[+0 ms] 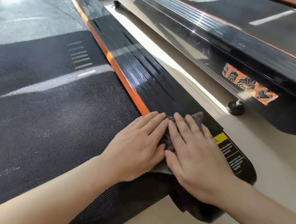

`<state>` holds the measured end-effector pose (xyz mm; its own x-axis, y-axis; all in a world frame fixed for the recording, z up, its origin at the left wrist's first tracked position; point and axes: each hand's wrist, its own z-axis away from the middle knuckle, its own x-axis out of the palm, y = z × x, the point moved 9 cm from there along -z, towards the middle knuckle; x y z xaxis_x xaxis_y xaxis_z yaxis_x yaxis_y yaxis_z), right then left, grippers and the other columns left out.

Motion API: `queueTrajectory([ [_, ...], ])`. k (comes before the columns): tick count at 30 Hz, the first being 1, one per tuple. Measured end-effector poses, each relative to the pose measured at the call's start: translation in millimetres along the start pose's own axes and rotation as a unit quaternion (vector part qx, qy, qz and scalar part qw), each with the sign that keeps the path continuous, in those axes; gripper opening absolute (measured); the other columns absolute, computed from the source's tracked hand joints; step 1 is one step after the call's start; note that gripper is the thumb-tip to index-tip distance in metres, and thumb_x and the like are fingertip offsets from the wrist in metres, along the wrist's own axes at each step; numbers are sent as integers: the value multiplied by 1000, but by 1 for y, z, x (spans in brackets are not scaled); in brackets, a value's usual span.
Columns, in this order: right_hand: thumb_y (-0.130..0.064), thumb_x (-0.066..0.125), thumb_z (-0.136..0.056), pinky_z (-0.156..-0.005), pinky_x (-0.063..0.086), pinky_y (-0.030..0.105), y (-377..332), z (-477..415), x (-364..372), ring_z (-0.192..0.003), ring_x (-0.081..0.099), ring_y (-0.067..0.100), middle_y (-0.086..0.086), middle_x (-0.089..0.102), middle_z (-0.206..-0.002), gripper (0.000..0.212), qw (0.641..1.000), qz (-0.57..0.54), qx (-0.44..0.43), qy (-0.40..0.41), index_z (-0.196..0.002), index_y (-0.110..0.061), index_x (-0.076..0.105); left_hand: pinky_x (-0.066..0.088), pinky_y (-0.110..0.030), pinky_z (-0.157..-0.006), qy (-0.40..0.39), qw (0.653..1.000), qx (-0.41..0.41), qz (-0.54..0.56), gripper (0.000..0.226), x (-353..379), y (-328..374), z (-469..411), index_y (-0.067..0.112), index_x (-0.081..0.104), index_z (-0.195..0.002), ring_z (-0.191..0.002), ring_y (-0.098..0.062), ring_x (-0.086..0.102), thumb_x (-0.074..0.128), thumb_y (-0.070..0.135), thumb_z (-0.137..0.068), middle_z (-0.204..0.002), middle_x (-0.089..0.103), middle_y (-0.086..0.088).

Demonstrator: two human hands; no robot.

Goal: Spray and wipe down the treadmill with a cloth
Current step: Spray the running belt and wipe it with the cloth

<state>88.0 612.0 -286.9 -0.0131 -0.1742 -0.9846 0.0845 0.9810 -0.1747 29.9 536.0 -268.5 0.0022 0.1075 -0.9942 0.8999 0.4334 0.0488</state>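
Now both hands, the left hand and the right hand, press flat with straight fingers on the grey cloth. It lies on the black side rail of the treadmill, beside the belt.

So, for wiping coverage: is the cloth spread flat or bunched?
Bunched: the cloth wrinkles between left hand and right hand, one end hanging off the treadmill.

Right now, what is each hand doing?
Left hand: open, flat, pressing the cloth.
Right hand: open, flat, pressing the same cloth.
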Motion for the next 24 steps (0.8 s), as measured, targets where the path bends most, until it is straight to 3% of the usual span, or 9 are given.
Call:
queueTrajectory([
  [4, -50, 19, -98, -121, -2, 46, -26, -37, 10, -152, -10, 28, 7, -11, -166, 72, 996, 55, -57, -40, -158, -17, -4, 7, -36, -123, -59, 994, -90, -31, 73, 12, -35, 17, 11, 7, -156, -151, -20, 5, 14, 51, -96, -164, 6, -7],
  [6, -46, 23, -101, -121, -1, 48, -32, -61, 13, -152, -13, 28, 6, -16, -165, 70, 993, 74, -73, -55, -157, -19, -7, 4, -38, -123, -68, 988, -134, -39, 71, 15, -53, 16, 12, 4, -156, -151, -20, 3, 17, 50, -98, -164, 6, -5],
  [9, -44, 24, -104, -121, 0, 49, -41, -104, 13, -152, -12, 27, 4, -14, -165, 66, 990, 90, -85, -62, -158, -20, -4, 14, -41, -121, -30, 981, -191, -29, 65, 5, -83, 11, 11, 18, -154, -148, -22, 18, 31, 45, -99, -160, 23, -6],
  [12, -37, 30, -104, -121, 2, 50, -54, -138, 10, -152, -11, 27, 2, -11, -166, 62, 989, 100, -83, -69, -158, -20, 4, 28, -33, -111, 25, 973, -228, 7, 51, -11, -107, 14, 12, 41, -141, -134, -25, 38, 43, 36, -96, -143, 45, -6],
  [15, -34, 32, -104, -121, 3, 49, -60, -126, 13, -152, -11, 29, 1, -8, -166, 59, 983, 129, -114, -71, -157, -17, 12, 35, -32, -103, 12, 975, -211, 71, 39, -12, -109, 21, 20, 55, -129, -120, -23, 46, 52, 33, -92, -126, 56, -1],
  [18, -38, 22, -105, -121, 5, 46, -62, -79, 15, -153, -7, 27, 0, 4, -167, 57, 977, 131, -153, -68, -157, -15, 18, 40, -31, -98, -7, 980, -165, 108, 31, -15, -97, 29, 30, 65, -119, -111, -18, 48, 58, 34, -88, -115, 59, 4],
  [21, -39, 18, -104, -122, 4, 44, -59, -53, 14, -153, -6, 26, 0, 8, -166, 58, 970, 142, -173, -91, -157, -15, 18, 34, -19, -95, -8, 985, -126, 114, 30, -15, -79, 34, 30, 66, -115, -107, -16, 46, 61, 38, -86, -114, 57, 4],
  [24, -39, 16, -105, -123, 2, 44, -60, -55, 14, -152, -8, 28, 3, 4, -167, 59, 963, 169, -190, -94, -158, -13, 15, 36, -27, -102, -20, 980, -148, 128, 44, -10, -75, 32, 25, 56, -126, -113, -18, 48, 64, 38, -85, -124, 55, 2],
])
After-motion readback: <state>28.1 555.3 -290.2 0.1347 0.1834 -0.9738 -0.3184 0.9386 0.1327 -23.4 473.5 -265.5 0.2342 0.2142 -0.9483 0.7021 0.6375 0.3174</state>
